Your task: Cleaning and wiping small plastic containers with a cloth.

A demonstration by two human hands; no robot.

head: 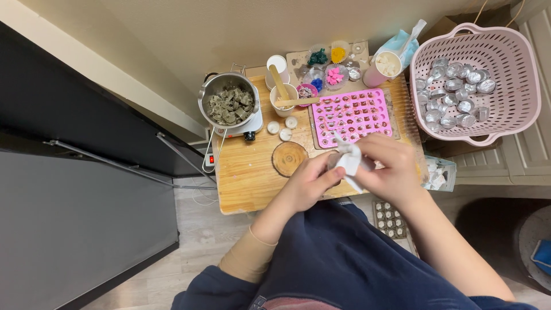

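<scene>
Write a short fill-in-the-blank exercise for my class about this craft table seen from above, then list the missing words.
1. Both hands, the left hand and the right hand, hold a small ____ object.
2. The basket of silver cups is coloured ____.
3. The metal pot sits at the table's ____ side.
4. The pink tray lies ____ the pot and the basket.

Missing words: white; pink; left; between

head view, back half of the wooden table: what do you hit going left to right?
Metal pot of grey chunks → white cup with wooden sticks → pink silicone mould → pink basket of small foil cups, just off the table's right edge.
</scene>
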